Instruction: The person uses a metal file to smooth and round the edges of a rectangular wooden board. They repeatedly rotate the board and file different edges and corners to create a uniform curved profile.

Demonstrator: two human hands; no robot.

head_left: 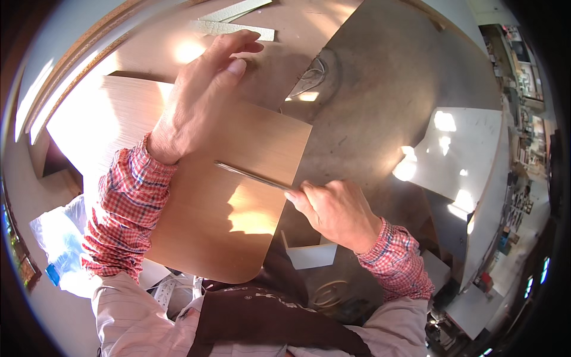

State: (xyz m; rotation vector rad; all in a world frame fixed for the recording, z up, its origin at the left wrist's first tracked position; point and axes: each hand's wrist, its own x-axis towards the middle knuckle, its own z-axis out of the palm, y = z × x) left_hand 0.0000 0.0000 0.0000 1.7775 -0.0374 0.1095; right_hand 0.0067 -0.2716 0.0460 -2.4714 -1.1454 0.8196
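My right hand is closed round one end of a slim metal rod-like tool, perhaps a file; its handle is hidden in my fist. The tool's narrow tip points left over a wood-grain board with a rounded near corner. Above the board's far part, my left hand is raised. Its fingers bend loosely, the thumb stands apart, and nothing shows in it. Whether the tool touches the board I cannot tell.
Pale strips lie beyond the board. A coil of thin wire rests at the edge of the dark surface. To the right stands a white panel. A clear plastic bag is at the left, beside my sleeve.
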